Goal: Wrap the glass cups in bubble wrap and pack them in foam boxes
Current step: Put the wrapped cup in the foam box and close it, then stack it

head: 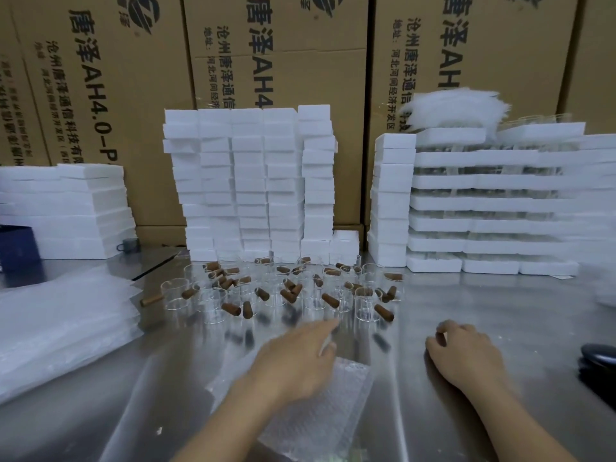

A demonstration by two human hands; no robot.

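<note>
Two bare arms show in the lower part of the frame: the left forearm [216, 428] at lower centre ends in the bare left hand [296, 358], blurred toward its fingertips, and the right forearm [520, 425] at lower right ends in the bare right hand [466, 355].

far from me, i read 唐泽ah4.0-p and 沧州唐泽通信科技有 on the left carton [100, 105]. the middle carton [280, 51] shows 唐泽ah4 and 沧州唐泽通信. the right carton [473, 51] shows 唐泽ah and 地址: 河北河间经济开发区.
</note>
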